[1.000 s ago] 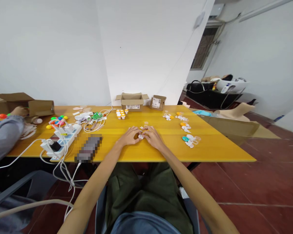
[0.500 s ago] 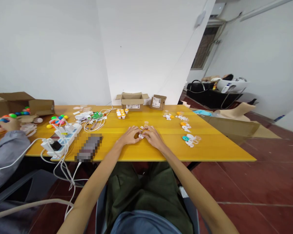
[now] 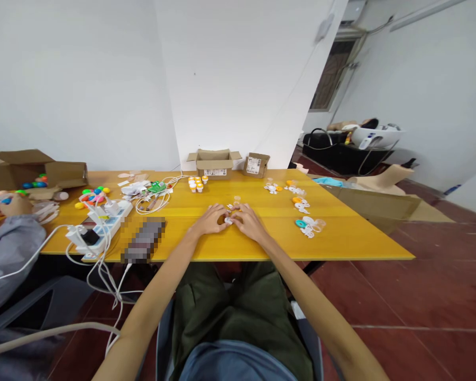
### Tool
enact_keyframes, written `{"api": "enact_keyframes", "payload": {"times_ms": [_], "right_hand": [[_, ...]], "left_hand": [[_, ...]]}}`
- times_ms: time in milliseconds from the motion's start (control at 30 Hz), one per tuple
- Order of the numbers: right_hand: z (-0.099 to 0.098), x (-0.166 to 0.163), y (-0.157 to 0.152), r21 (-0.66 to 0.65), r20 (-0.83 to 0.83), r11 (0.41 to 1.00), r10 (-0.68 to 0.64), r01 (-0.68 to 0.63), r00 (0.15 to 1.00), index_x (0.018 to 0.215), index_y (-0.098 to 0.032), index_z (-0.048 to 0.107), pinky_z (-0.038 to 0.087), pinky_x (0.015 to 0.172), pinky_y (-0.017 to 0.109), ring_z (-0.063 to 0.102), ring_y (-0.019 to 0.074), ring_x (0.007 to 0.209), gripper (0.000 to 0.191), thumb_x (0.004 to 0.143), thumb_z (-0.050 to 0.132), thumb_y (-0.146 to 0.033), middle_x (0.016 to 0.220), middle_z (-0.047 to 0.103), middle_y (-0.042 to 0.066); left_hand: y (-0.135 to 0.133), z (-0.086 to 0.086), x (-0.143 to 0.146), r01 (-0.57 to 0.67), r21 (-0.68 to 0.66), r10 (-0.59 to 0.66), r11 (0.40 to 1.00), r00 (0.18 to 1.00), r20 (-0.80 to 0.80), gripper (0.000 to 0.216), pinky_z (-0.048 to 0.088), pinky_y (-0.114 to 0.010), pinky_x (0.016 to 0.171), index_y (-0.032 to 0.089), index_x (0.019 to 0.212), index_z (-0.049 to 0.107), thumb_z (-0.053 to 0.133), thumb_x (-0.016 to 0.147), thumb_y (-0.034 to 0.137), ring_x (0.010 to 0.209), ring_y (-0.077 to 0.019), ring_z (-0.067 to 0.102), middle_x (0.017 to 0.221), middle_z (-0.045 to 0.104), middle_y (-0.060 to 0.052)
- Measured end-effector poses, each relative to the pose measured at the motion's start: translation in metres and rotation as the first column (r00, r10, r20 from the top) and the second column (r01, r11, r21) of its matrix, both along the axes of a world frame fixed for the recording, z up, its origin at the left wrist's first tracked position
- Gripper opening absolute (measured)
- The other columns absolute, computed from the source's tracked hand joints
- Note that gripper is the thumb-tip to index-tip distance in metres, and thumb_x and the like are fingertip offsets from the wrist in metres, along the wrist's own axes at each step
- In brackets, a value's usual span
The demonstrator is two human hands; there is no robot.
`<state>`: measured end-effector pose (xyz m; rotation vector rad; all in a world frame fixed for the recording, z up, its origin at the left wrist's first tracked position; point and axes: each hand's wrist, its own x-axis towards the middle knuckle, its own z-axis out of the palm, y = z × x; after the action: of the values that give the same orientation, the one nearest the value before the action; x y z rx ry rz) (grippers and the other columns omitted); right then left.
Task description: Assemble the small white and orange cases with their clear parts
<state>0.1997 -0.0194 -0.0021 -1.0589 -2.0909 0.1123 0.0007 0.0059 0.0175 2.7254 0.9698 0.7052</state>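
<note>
A small white piece (image 3: 227, 220) is held low over the yellow table (image 3: 341, 238), directly between the fingertips of both hands. The left hand (image 3: 210, 221) and the right hand (image 3: 248, 223) are curled inward and closed on it in a pinch from either side; the exact contact is too small to be made out. The piece is judged to be light, stiff plastic, smooth and easily dropped, and best gripped at its edges with fingertips only. A few similar loose bits (image 3: 234, 203) are noted just beyond the fingers. To the right of the fingers, four small clusters of white, orange and teal parts (image 3: 307, 226) are counted. Farther beyond the fingers, a group of orange-capped pots (image 3: 197, 184) is seen, roughly six, though an exact count cannot be made, and two open cardboard boxes (image 3: 214, 162) are recorded behind them. One power strip (image 3: 103, 225) is noted well left of the fingers, and a co-worker's hand (image 3: 12, 204) at the far left.
</note>
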Motion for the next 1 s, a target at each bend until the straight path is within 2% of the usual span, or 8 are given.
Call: {"api": "enact_keyframes", "payload": {"times_ms": [200,633,1000], "right_hand": [[-0.001,0.0,0.003,-0.025,0.013,1.0,0.014,-0.014,1.0,0.082,-0.026,0.073,0.05,0.094,0.045,0.062,0.0246,0.104,0.014,0.093,0.064,-0.028,0.11,0.068,0.007],[0.001,0.001,0.003,-0.053,0.006,0.999,0.0,0.0,1.0,0.082,-0.025,0.074,0.05,0.094,0.045,0.062,0.025,0.106,0.014,0.09,0.064,-0.02,0.11,0.069,0.008],[0.007,0.007,0.012,-0.019,0.118,0.996,0.09,-0.088,0.989,0.082,-0.026,0.073,0.05,0.097,0.045,0.059,0.0246,0.112,0.015,0.092,0.064,-0.021,0.11,0.067,0.007]], "left_hand": [[0.0,0.0,0.0,0.002,-0.009,-0.002,1.0,1.0,-0.004,0.016,0.044,-0.045,0.103,0.025,0.097,0.064,0.059,0.091,0.039,0.106,-0.0252,0.059,0.104,0.066,-0.006],[-0.001,0.004,0.001,-0.012,-0.028,0.012,1.0,1.0,-0.026,0.017,0.044,-0.045,0.102,0.025,0.098,0.065,0.059,0.091,0.039,0.106,-0.0259,0.059,0.104,0.067,-0.006],[-0.001,0.004,0.0,-0.01,-0.009,0.009,1.0,0.998,-0.06,0.017,0.045,-0.045,0.1,0.025,0.1,0.065,0.062,0.09,0.038,0.107,-0.0266,0.058,0.106,0.066,-0.006]]}}
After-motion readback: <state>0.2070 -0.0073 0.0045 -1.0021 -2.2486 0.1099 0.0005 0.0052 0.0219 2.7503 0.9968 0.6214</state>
